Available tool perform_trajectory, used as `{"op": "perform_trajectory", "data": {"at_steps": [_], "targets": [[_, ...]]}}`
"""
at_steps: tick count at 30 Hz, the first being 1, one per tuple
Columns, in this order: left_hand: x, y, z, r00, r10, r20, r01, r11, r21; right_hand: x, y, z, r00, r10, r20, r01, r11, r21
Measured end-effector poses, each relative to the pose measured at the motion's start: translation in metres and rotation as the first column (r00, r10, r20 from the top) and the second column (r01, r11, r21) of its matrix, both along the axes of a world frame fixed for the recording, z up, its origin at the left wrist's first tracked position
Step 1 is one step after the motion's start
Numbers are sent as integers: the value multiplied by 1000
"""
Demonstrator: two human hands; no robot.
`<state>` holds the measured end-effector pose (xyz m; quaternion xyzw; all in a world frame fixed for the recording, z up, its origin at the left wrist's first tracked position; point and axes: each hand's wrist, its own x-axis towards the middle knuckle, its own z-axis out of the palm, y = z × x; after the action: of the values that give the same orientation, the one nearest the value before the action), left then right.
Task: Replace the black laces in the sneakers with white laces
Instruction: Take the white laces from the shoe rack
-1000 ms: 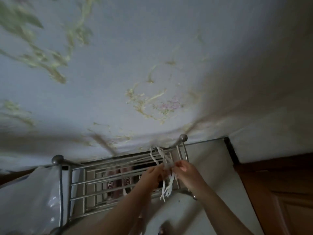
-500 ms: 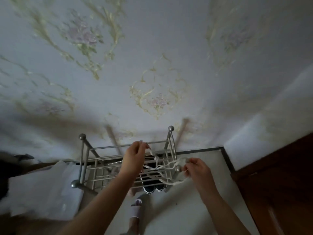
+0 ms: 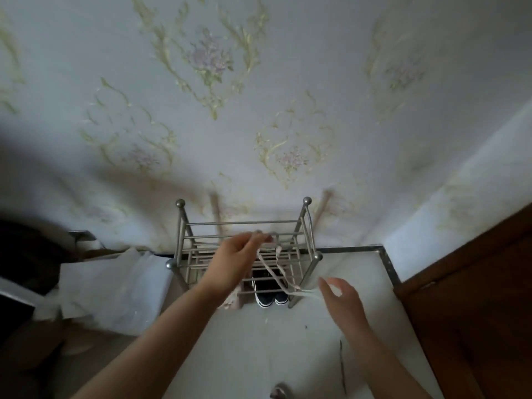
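Note:
My left hand [image 3: 234, 256] is raised over the top of a metal shoe rack [image 3: 313, 256] and pinches white laces [image 3: 269, 264] at its fingertips. The laces hang down in loops and run right to my right hand [image 3: 341, 296]. That hand is beside the rack's front right post, its fingers spread and relaxed, and a lace end reaches its thumb side. A pair of black sneakers [image 3: 272, 296] with white soles stands low in the rack, seen through the bars.
The rack stands against a flowered wallpaper wall [image 3: 259, 110]. White plastic sheeting [image 3: 115, 283] lies to its left and a brown wooden door [image 3: 475, 298] is at the right. A pinkish slipper [image 3: 231, 300] sits beside the sneakers. A thin dark strand [image 3: 342, 367] lies on the pale floor.
My hands have drawn apart: the left stays high over the rack with the laces, the right has dropped down and right and opened its fingers. The view has tilted down.

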<state>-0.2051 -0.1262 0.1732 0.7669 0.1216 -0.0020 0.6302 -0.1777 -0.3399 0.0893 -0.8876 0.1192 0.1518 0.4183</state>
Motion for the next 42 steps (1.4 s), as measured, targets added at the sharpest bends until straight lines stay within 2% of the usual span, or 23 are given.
{"op": "perform_trajectory", "data": {"at_steps": [2,3,4,6,8,9,12,15,19,20,22,23,24,25,26,27,28,29,33,36,38,40,42], "targets": [[-32,-2,-3,989,-150,-18,149,988,-50,-21,29,8,994,4,-108,3,998,65],[-48,-2,-6,974,-226,-26,225,974,-36,-32,43,10,967,-21,-254,78,973,215],[-63,1,-9,954,-299,-35,298,954,-12,-42,54,10,906,-17,-423,199,898,392],[-91,8,-17,906,-419,-56,421,907,14,-59,67,6,778,72,-625,446,637,629],[-118,14,-25,860,-498,-107,503,864,28,-75,74,5,726,125,-676,578,423,698],[-133,15,-28,829,-540,-147,549,835,31,-84,77,6,717,94,-691,614,384,690],[-173,13,-44,667,-694,-273,723,691,11,-111,82,7,746,-70,-662,615,452,646],[-209,1,-60,499,-779,-380,854,518,58,-136,79,11,807,-167,-567,522,651,551],[-249,-17,-72,399,-762,-511,915,372,160,-183,72,28,939,-69,-337,242,830,503],[-258,-21,-74,450,-710,-541,889,412,200,-198,68,37,960,-10,-280,158,844,512],[-271,-31,-74,699,-537,-471,675,714,187,-232,58,53,980,87,-181,22,850,526],[-280,-37,-74,835,-360,-416,416,908,49,-250,52,58,981,118,-151,-19,843,538],[-289,-44,-74,893,-184,-412,106,973,-205,-269,46,62,980,147,-134,-49,830,555],[-298,-52,-74,888,-100,-449,-138,873,-468,-288,39,62,976,181,-122,-82,821,565],[-309,-59,-73,888,-96,-449,-276,671,-689,-307,31,61,970,214,-114,-115,821,559],[-320,-66,-71,897,-104,-430,-338,464,-819,-325,23,56,965,237,-110,-144,833,535],[-333,-73,-70,904,-110,-413,-353,350,-868,-343,14,52,963,244,-116,-157,855,495],[-347,-80,-68,910,-107,-401,-340,364,-867,-359,5,46,963,235,-132,-154,882,445],[-402,-100,-52,930,-56,-363,-226,692,-686,-410,-21,37,947,273,-168,-220,935,279],[-434,-101,-40,951,-48,-307,-122,850,-513,-432,-21,37,932,344,-109,-302,909,289],[-455,-96,-28,956,32,-293,-120,949,-290,-446,-15,38,924,378,-58,-342,885,316],[-477,-87,-21,957,115,-267,-148,983,-105,-460,-10,40,943,332,7,-317,893,320],[-500,-74,-19,946,171,-274,-205,973,-102,-476,-6,38,960,278,36,-273,898,344]]}}
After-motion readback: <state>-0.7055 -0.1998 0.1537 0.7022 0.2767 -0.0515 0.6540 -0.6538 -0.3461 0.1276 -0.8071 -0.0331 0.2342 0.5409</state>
